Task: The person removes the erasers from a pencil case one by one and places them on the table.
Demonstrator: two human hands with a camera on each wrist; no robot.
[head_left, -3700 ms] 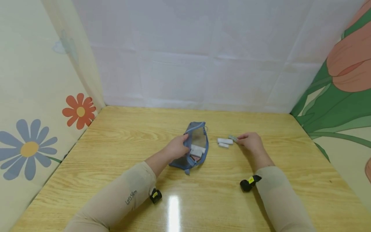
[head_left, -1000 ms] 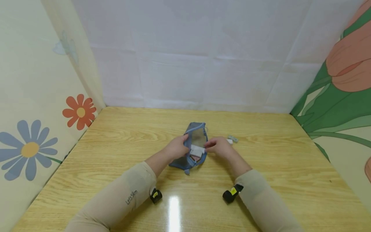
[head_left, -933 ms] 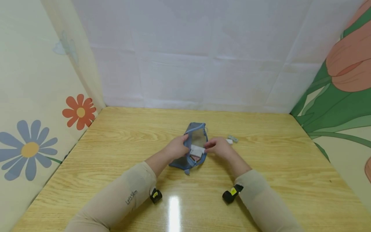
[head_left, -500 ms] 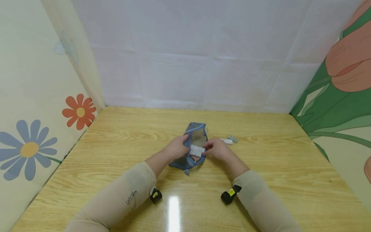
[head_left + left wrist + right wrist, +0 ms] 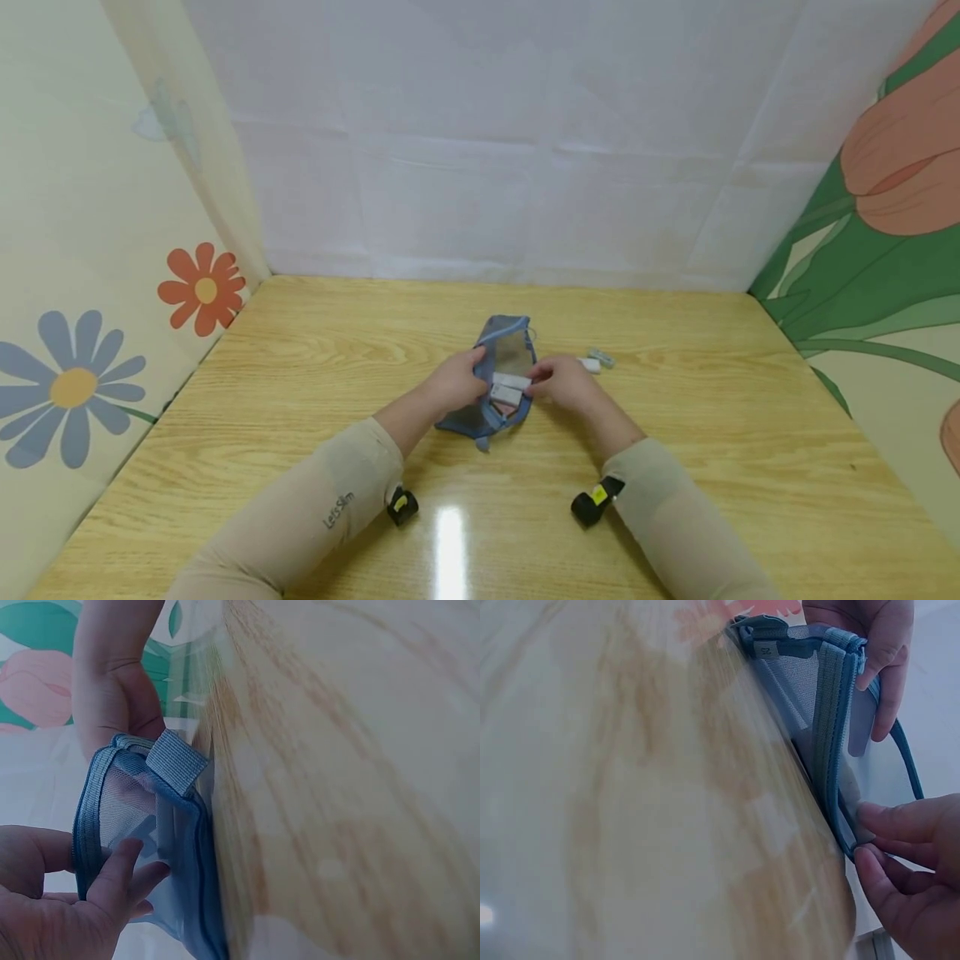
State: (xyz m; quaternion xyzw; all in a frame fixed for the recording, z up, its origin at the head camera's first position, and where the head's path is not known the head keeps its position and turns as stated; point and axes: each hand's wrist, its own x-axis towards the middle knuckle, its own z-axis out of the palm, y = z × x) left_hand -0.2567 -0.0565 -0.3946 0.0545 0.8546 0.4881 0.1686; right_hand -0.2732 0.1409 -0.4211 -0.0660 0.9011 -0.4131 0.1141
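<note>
A small blue mesh zip pouch (image 5: 462,419) lies on the wooden table, its zipped mouth spread. My left hand (image 5: 454,382) grips the pouch's left edge; in the left wrist view, its rim passes between my fingers (image 5: 112,881). Inside sit a white box-like piece (image 5: 506,395) and, behind it, a slim white bar (image 5: 512,380). At the right side of the mouth, my right hand (image 5: 567,385) pinches the bar's end. The right wrist view has the thumb (image 5: 889,819) inside the rim, other fingertips right at the rim's corner.
Just behind my right hand lie a white bar-shaped piece (image 5: 592,365), partly hidden by the hand, and a small grey-green piece (image 5: 601,357). A white cloth (image 5: 480,167) hangs behind the table (image 5: 300,350); floral cloths (image 5: 63,250) flank it.
My right hand has moved left from the grey-green piece to the pouch's mouth. In the last half second the slim white bar has shifted and shows more. My left hand keeps its place.
</note>
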